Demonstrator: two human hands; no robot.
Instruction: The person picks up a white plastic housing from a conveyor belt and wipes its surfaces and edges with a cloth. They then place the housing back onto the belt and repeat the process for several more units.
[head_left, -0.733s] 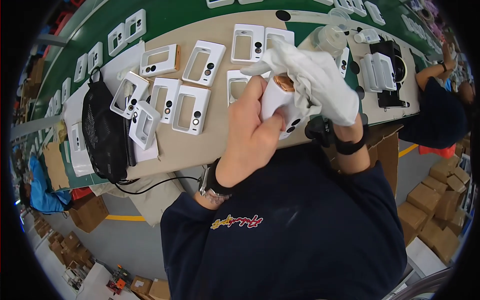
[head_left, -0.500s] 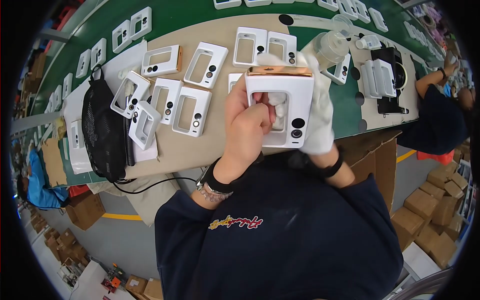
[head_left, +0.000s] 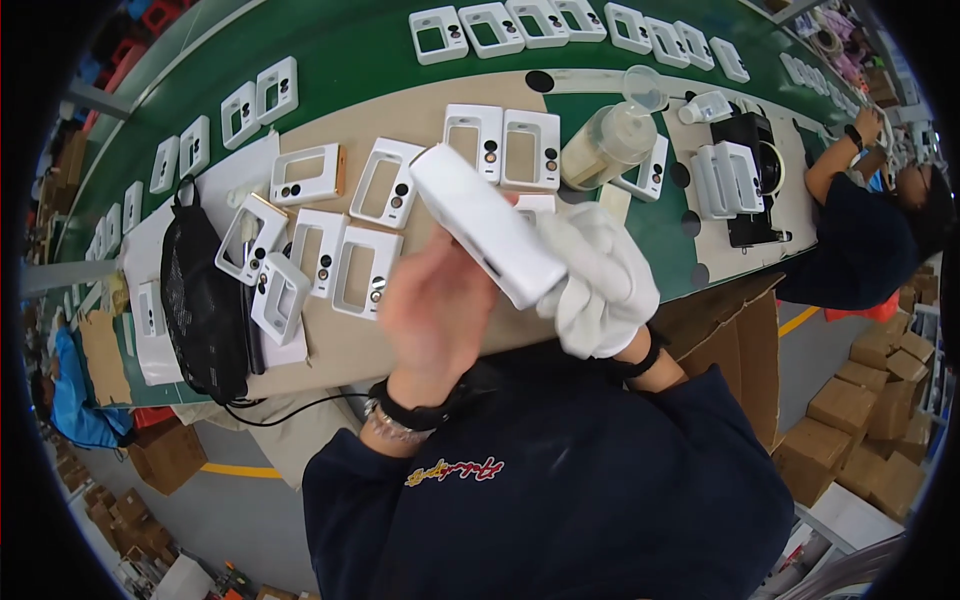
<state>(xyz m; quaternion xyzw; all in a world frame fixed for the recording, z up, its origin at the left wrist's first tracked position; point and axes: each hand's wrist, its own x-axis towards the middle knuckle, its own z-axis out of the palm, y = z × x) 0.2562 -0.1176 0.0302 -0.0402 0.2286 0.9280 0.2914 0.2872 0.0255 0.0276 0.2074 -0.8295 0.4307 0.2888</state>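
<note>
Holding smooth, white oblong housing [head_left: 490, 225]: cloth-gloved right hand [head_left: 605, 285].

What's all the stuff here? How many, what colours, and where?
Table: one, green, middle
Mat: one, beige, on the table
Frames: at least eight, white, spread on the mat
More frames: over a dozen, white, table's far and left edges
Held frame: one, white, above the mat
Large bottle: one, clear, right of centre
Small bottle: one, white, further right
Holder: one, black, table's right
Mesh bag: one, black, table's left
Cable: one, black, near edge, left
Cardboard boxes: many, brown, mostly lower right
Co-worker: one, dark top, far right
Left hand: one, bare, blurred, beside the held frame
Right hand: one, white-gloved, on the held frame's near end
</note>
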